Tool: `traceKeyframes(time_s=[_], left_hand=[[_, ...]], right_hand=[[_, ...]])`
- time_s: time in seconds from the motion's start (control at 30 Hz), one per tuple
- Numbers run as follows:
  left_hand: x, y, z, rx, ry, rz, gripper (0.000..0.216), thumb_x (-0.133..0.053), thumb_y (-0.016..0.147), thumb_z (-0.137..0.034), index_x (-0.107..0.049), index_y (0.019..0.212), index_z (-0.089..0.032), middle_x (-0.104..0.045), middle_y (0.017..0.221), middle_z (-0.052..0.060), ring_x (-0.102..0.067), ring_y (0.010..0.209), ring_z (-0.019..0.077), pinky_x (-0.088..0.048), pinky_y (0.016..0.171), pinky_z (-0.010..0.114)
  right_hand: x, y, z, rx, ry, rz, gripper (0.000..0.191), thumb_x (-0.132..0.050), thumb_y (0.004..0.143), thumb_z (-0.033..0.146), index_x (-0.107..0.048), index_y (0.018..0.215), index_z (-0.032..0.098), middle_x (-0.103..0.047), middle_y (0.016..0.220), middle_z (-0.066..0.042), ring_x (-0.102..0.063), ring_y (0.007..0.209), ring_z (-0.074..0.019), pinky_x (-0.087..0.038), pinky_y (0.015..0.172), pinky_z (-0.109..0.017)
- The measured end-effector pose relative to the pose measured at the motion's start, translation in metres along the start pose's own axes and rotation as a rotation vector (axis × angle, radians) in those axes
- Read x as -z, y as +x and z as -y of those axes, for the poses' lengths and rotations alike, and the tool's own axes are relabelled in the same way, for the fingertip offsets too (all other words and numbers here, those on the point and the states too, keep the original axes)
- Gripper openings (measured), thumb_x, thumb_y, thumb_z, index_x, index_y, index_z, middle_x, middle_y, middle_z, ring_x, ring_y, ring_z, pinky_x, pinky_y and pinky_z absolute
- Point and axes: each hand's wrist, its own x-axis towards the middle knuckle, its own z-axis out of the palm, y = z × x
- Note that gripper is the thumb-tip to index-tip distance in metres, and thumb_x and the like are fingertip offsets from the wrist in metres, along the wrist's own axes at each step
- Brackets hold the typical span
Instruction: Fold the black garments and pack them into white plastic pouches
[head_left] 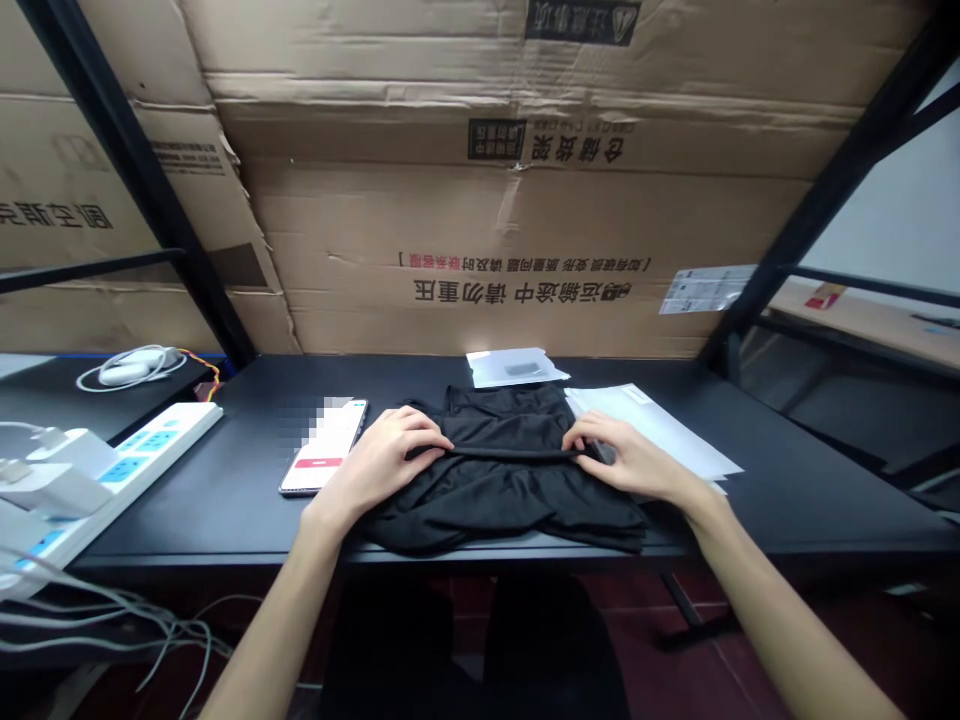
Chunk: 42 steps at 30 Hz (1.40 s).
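Note:
A black garment (502, 500) lies spread in loose folds on the dark table, near its front edge. What kind of garment it is I cannot make out. Across its middle runs a straight raised fold or band, stretched between both hands. My left hand (401, 450) pinches the left end of this band between thumb and fingers. At the right end, my right hand (611, 455) grips it the same way. Close to my left wrist lies a phone (330, 445) with a lit screen, partly blurred out.
White paper sheets (660, 430) lie right of the garment, and a clear plastic packet (514, 367) behind it. A white power strip (172, 440) with plugs and cables occupies the left. Cardboard (450, 210) walls off the back between black metal posts (802, 220).

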Motion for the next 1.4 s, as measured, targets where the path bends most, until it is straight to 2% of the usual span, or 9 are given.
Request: traceKeyframes(time_s=[0.2, 0.43, 0.5, 0.6, 0.73, 0.9, 1.03, 1.2, 1.4], left_hand=[[0.002, -0.005, -0.007, -0.016, 0.006, 0.051, 0.024, -0.057, 0.109, -0.034, -0.079, 0.115, -0.031, -0.078, 0.116, 0.002, -0.066, 0.116, 0.0224, -0.048, 0.108, 0.041], [0.023, -0.037, -0.020, 0.041, -0.071, -0.013, 0.026, -0.056, 0.109, -0.040, -0.075, 0.127, -0.037, -0.073, 0.133, 0.002, -0.064, 0.126, 0.0236, -0.050, 0.112, 0.042], [0.032, -0.052, -0.019, 0.077, -0.085, 0.004, 0.024, -0.062, 0.105, -0.045, -0.076, 0.124, -0.040, -0.072, 0.133, 0.002, -0.065, 0.125, 0.0251, -0.053, 0.110, 0.042], [0.043, -0.073, -0.011, 0.094, -0.086, 0.049, 0.027, -0.075, 0.095, -0.052, -0.077, 0.120, -0.043, -0.073, 0.131, 0.001, -0.066, 0.122, 0.0277, -0.054, 0.109, 0.043], [0.044, -0.089, 0.000, 0.161, -0.070, 0.146, 0.032, -0.082, 0.086, -0.056, -0.077, 0.115, -0.042, -0.072, 0.133, 0.001, -0.068, 0.122, 0.0295, -0.058, 0.103, 0.041], [0.041, -0.087, 0.003, 0.193, -0.069, 0.187, 0.025, -0.077, 0.090, -0.057, -0.079, 0.108, -0.040, -0.074, 0.129, 0.002, -0.070, 0.117, 0.0278, -0.058, 0.101, 0.039], [0.043, -0.084, 0.005, 0.166, -0.079, 0.174, 0.020, -0.073, 0.094, -0.055, -0.081, 0.106, -0.040, -0.076, 0.126, 0.002, -0.071, 0.114, 0.0272, -0.058, 0.102, 0.041], [0.048, -0.087, 0.006, 0.155, -0.061, 0.155, 0.022, -0.064, 0.101, -0.053, -0.080, 0.107, -0.038, -0.077, 0.122, 0.002, -0.071, 0.112, 0.0270, -0.057, 0.103, 0.040], [0.056, -0.084, -0.009, 0.296, -0.015, 0.084, 0.036, -0.055, 0.104, -0.060, -0.074, 0.119, -0.034, -0.077, 0.123, 0.002, -0.072, 0.111, 0.0259, -0.058, 0.096, 0.034]], right_hand=[[0.003, -0.005, 0.013, -0.062, 0.026, -0.004, 0.028, -0.060, 0.102, 0.052, -0.075, 0.100, 0.029, -0.075, 0.101, -0.006, -0.066, 0.101, -0.0285, -0.054, 0.092, -0.044], [0.014, -0.041, 0.030, -0.130, 0.115, -0.178, 0.017, -0.065, 0.101, 0.048, -0.076, 0.103, 0.035, -0.075, 0.111, -0.006, -0.067, 0.108, -0.0296, -0.054, 0.098, -0.049], [0.022, -0.058, 0.036, -0.157, 0.134, -0.122, 0.015, -0.071, 0.098, 0.049, -0.077, 0.104, 0.037, -0.076, 0.112, -0.006, -0.068, 0.107, -0.0302, -0.057, 0.094, -0.047], [0.030, -0.076, 0.043, -0.184, 0.118, -0.016, 0.024, -0.078, 0.091, 0.052, -0.076, 0.111, 0.039, -0.075, 0.120, -0.007, -0.069, 0.112, -0.0325, -0.060, 0.095, -0.048], [0.024, -0.081, 0.044, -0.218, 0.083, 0.064, 0.029, -0.078, 0.091, 0.055, -0.075, 0.116, 0.040, -0.073, 0.123, -0.007, -0.068, 0.116, -0.0331, -0.058, 0.100, -0.050], [0.007, -0.069, 0.038, -0.205, 0.091, 0.115, 0.021, -0.069, 0.097, 0.054, -0.076, 0.100, 0.035, -0.074, 0.110, -0.007, -0.068, 0.110, -0.0316, -0.057, 0.098, -0.049], [0.007, -0.065, 0.038, -0.196, 0.109, 0.116, 0.021, -0.067, 0.098, 0.053, -0.074, 0.095, 0.033, -0.075, 0.107, -0.007, -0.068, 0.107, -0.0308, -0.057, 0.097, -0.049], [0.013, -0.067, 0.045, -0.228, 0.118, 0.101, 0.025, -0.064, 0.100, 0.054, -0.071, 0.094, 0.032, -0.074, 0.106, -0.006, -0.067, 0.101, -0.0295, -0.056, 0.094, -0.048], [0.017, -0.064, 0.057, -0.356, 0.158, -0.033, 0.028, -0.052, 0.105, 0.056, -0.066, 0.108, 0.031, -0.072, 0.113, -0.008, -0.066, 0.100, -0.0280, -0.056, 0.079, -0.041]])
